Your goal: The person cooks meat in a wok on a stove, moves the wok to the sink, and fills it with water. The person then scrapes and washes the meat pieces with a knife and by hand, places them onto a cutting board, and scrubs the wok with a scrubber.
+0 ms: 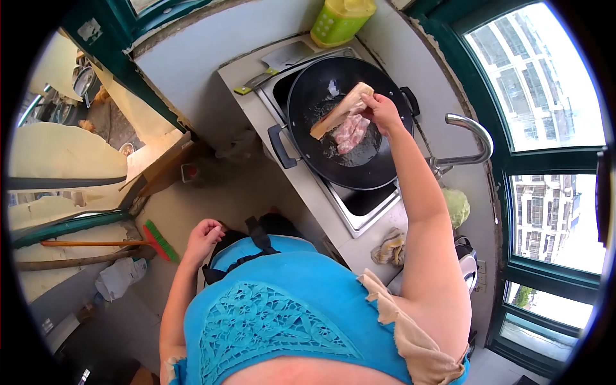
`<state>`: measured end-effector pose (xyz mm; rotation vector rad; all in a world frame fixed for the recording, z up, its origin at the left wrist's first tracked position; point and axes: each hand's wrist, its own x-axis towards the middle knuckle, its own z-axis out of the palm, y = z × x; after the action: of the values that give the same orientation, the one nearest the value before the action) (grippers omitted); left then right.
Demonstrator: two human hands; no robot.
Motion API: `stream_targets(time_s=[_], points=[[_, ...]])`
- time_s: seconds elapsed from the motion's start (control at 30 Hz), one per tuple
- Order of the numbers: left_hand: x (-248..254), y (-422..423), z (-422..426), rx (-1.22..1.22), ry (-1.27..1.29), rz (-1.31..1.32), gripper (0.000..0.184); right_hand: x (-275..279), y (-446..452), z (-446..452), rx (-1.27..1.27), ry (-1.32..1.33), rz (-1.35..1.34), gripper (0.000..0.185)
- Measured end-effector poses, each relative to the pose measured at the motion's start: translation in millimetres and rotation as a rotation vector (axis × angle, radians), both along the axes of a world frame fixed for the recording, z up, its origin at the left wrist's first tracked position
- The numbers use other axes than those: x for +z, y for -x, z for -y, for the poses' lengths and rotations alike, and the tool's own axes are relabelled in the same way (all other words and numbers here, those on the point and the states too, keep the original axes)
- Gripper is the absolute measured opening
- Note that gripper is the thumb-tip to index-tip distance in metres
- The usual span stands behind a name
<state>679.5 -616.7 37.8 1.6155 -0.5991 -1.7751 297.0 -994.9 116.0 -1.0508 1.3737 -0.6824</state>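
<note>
My right hand (383,113) pinches one end of a long strip of pork belly (340,114), pale with a tan rind edge. It slants down to the left over the black wok (308,151). Beside the strip, a pink piece of meat (351,133) is in the wok; whether the two are joined I cannot tell. Oil glistens on the wok's bottom. The wok sits on a steel gas stove (361,221). At my left side, away from the counter, my left hand (206,235) hangs with fingers curled and nothing visible in them.
A cleaver with a green handle (253,83) lies left of the stove. Behind the wok stands a green-yellow container (340,22). A curved faucet (471,138), a cabbage (456,206) and a crumpled cloth (388,247) are on the right. A broom (157,242) is at the left.
</note>
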Motion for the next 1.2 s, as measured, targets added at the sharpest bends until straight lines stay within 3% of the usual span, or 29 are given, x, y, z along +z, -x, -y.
stream_targets(time_s=[0.2, 0.33, 0.37, 0.4, 0.47, 0.53, 0.6, 0.77, 0.83, 0.93, 1.07, 1.1, 1.2], points=[[-8.2, 2.1, -20.0, -0.010, -0.028, 0.027, 0.013, -70.5, 4.4, 46.9, -0.129, -0.106, -0.674, 0.028], [-11.4, -0.9, -31.6, 0.015, -0.088, 0.051, 0.014, -80.1, -5.4, 50.1, -0.172, -0.093, -0.675, 0.025], [-16.0, -2.0, -34.8, 0.021, -0.092, 0.053, 0.013, -73.4, -8.6, 47.0, -0.164, -0.096, -0.562, 0.024], [-21.1, -4.6, -37.5, 0.014, -0.098, 0.059, 0.013, -68.5, -7.9, 37.9, -0.135, 0.047, -0.596, 0.031], [-32.6, -9.1, -38.9, -0.018, -0.096, 0.056, 0.013, -60.5, -1.4, 9.0, -0.097, 0.597, -0.886, 0.031], [-43.1, -13.5, -36.3, -0.050, -0.107, 0.054, 0.012, -10.8, 6.3, -33.3, 0.134, 0.474, -0.985, 0.030], [-54.4, -16.9, -27.8, -0.080, -0.112, 0.039, 0.012, 27.0, 30.7, -74.5, 0.206, 0.411, -1.139, 0.027], [-35.8, -10.4, 17.4, -0.124, -0.043, 0.050, 0.014, 84.2, 126.9, -136.7, -0.157, 0.145, -1.611, 0.024], [-25.2, -5.3, 34.2, -0.166, -0.017, 0.047, 0.013, 84.8, 169.6, -137.9, 0.013, 0.014, -1.821, 0.035], [-16.6, 1.0, 50.5, -0.207, 0.010, 0.050, 0.011, 72.3, 206.2, -138.4, 0.383, 0.170, -1.985, 0.039], [-14.0, 2.7, 48.3, -0.181, 0.016, 0.045, 0.011, 59.6, 234.8, -138.4, 0.466, -0.080, -1.957, 0.043], [-13.6, 2.3, 46.4, -0.168, 0.017, 0.038, 0.010, 60.4, 235.0, -141.4, 0.495, -0.011, -2.012, 0.042], [-14.3, 0.8, 39.6, -0.226, -0.042, 0.104, 0.010, 83.7, 189.9, -134.2, 0.443, -0.275, -1.891, 0.039]])
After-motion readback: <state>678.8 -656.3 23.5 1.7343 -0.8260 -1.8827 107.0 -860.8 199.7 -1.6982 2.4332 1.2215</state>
